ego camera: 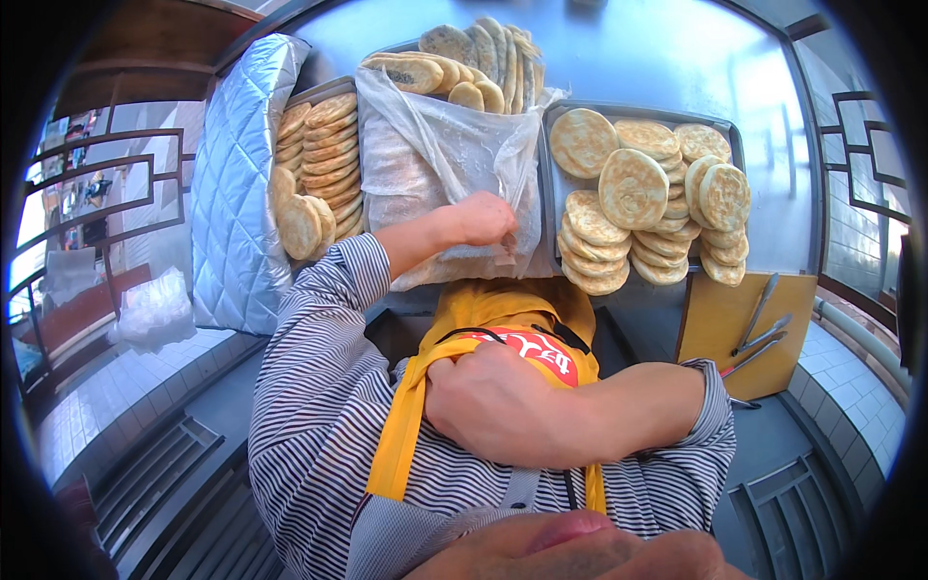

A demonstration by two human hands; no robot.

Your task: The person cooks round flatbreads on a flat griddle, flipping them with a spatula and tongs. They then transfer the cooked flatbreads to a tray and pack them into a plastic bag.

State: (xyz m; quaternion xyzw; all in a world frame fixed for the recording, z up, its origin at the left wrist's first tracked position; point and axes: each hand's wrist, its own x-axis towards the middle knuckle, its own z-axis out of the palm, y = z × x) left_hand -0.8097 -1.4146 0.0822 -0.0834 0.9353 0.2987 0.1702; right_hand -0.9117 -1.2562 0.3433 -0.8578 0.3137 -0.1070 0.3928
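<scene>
My left hand (pixel 487 219), its fingers curled, hangs over the front part of a whitish cloth (pixel 406 167). Below its fingertips something pale is blurred, and whether they hold it I cannot tell. The cloth covers most of the middle pile, and oval flatbreads (pixel 409 72) and upright flatbreads (pixel 500 61) show at its far end. Against my chest, my right hand (pixel 493 395) is bent at the bib of my yellow apron (pixel 515 304). Its fingertips are hidden at the bib's edge, so their grip cannot be seen.
Round flatbreads (pixel 634 190) are stacked on a metal tray (pixel 736 138) at right. More stacked flatbreads (pixel 332 159) stand at left, beside a silver quilted cover (pixel 239 196). Several tongs (pixel 761 333) lie on a yellow board (pixel 714 312). Clear plastic bags (pixel 154 308) hang at far left.
</scene>
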